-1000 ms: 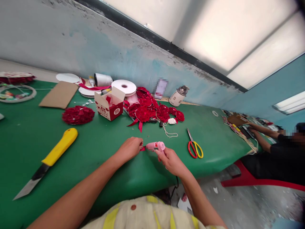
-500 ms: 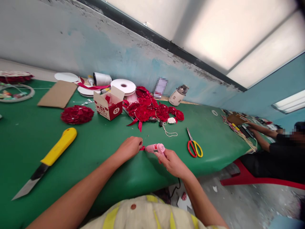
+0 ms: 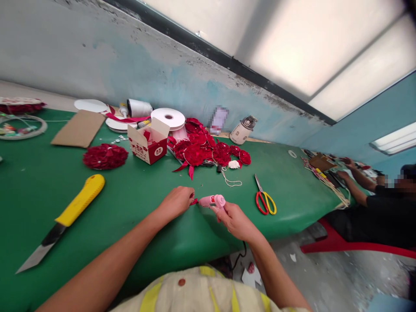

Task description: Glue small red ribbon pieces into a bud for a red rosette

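Closed in a pinch, my left hand (image 3: 178,200) grips a small piece of red ribbon (image 3: 194,202) just above the green table cover. My right hand (image 3: 236,222) is wrapped round the handle of a pink glue gun (image 3: 212,201). The gun's nozzle points left and sits right beside the ribbon; whether it touches cannot be made out. A dark cord (image 3: 242,255) hangs below my right wrist. Beyond both hands lies a heap of red ribbon flowers (image 3: 198,151). Scissors (image 3: 264,197) with red and yellow handles rest to the right of my right hand.
A yellow-handled knife (image 3: 79,201) lies at left, blade toward me. Behind it are a red ribbon flower (image 3: 105,156), a red-and-white box (image 3: 147,145), cardboard (image 3: 79,128) and a ribbon spool (image 3: 168,118). A bottle (image 3: 243,130) stands by the wall. At far right a person (image 3: 386,212) works.
My hands, the glue gun and the ribbon stay almost where they were. At far right, one of the other person's hands has moved up and away from the brown piece.
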A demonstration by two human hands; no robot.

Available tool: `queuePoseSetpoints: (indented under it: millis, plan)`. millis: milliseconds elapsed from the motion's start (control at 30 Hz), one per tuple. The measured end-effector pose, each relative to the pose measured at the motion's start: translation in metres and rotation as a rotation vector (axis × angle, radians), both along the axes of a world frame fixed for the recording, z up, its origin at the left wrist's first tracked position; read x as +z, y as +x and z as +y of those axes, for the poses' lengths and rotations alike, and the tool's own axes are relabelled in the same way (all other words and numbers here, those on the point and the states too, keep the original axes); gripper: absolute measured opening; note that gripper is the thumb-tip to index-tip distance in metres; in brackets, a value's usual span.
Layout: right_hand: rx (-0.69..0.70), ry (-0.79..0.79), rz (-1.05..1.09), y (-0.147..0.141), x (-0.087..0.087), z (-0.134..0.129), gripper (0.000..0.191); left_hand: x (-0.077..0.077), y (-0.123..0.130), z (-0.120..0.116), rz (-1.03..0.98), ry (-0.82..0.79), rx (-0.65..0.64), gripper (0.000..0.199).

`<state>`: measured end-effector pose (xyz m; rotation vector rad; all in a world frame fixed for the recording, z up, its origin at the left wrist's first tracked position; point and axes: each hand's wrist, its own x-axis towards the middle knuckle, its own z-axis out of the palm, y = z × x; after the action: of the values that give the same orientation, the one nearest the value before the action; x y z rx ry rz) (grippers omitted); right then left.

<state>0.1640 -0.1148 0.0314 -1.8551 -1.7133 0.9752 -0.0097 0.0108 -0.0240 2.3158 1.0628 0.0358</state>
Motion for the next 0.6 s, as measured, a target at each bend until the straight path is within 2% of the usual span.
queuePoseSetpoints:
  millis: [167, 433, 600]
  plan:
    - [-0.030, 0.011, -0.001, -0.001, -0.003, 0.007, 0.040, 0.000, 0.000, -0.001, 0.010, -0.003, 0.003, 0.015]
    - [-0.061, -0.008, 0.024, 0.003, 0.010, -0.005, 0.041, 0.001, 0.000, -0.001, 0.018, 0.014, 0.007, 0.016]
    - [-0.042, -0.007, 0.031, -0.002, 0.001, 0.006, 0.040, 0.003, 0.000, -0.001, 0.016, 0.013, 0.007, 0.016]
